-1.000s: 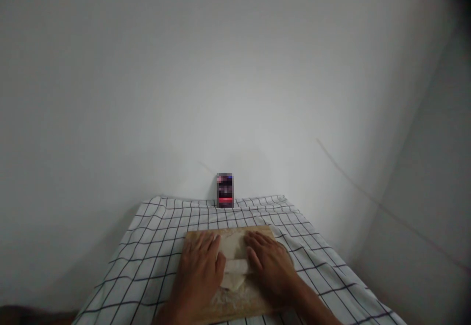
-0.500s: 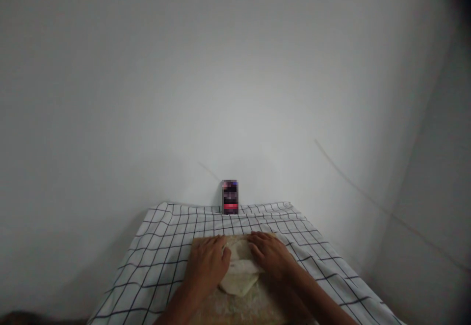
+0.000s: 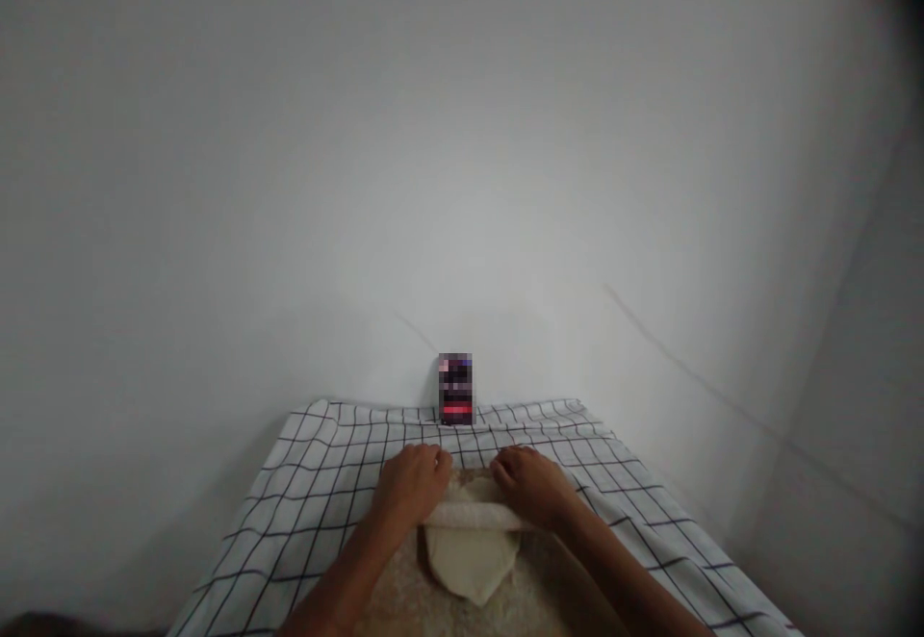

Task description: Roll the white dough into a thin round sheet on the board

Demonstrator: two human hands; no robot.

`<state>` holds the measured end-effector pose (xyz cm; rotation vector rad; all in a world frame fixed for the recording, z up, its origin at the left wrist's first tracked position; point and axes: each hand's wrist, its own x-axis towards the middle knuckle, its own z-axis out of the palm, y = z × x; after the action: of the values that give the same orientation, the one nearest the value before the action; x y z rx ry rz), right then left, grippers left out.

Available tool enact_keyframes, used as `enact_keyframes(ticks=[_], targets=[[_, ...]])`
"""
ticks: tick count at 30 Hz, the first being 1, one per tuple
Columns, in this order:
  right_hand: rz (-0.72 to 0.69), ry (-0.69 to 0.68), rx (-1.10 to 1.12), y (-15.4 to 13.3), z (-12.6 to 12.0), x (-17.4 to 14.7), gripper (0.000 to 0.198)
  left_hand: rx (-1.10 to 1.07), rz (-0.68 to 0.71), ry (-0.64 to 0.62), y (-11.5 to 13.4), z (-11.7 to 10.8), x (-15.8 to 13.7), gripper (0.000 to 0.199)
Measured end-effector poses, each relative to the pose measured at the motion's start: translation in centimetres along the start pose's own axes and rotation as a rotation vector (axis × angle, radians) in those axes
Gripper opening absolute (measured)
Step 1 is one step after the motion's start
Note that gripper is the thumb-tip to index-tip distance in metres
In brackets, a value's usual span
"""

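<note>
A pale rolling pin (image 3: pixel 473 517) lies crosswise over a sheet of dough (image 3: pixel 473 565) on a floured wooden board (image 3: pixel 404 594). The dough shows on both sides of the pin and narrows to a rounded point on my side. My left hand (image 3: pixel 415 478) is over the pin's left end, fingers curled down and closed. Over the right end is my right hand (image 3: pixel 530 483), curled in the same way. Both hands hide the pin's ends, and the fingertips are out of sight.
A white cloth with dark grid lines (image 3: pixel 303 483) covers the table under the board. At its far edge an upright blurred-out dark object (image 3: pixel 455 389) leans by the white wall (image 3: pixel 462 185). A thin line runs down the wall at right.
My fingers have gone from stretched flat to curled, and the hands sit slightly farther forward. More of the pin and of the dough's near side now shows. The view has shifted slightly.
</note>
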<state>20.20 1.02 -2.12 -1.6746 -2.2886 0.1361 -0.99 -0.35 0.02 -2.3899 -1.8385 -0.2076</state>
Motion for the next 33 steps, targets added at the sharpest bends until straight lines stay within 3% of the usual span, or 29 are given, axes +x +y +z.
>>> enact_keyframes(ticks=[6, 17, 33], targets=[[0.082, 0.027, -0.016, 0.0, -0.2, 0.7, 0.038, 0.007, 0.055, -0.043, -0.7, 0.5, 1.7, 0.034], [0.091, 0.035, -0.014, 0.0, -0.3, 1.0, 0.034, -0.094, -0.055, -0.035, -0.7, 1.1, 2.8, 0.044], [0.005, 0.006, -0.076, -0.4, 0.1, 0.0, 0.043, -0.087, -0.023, 0.016, -0.5, 1.4, 1.0, 0.042]])
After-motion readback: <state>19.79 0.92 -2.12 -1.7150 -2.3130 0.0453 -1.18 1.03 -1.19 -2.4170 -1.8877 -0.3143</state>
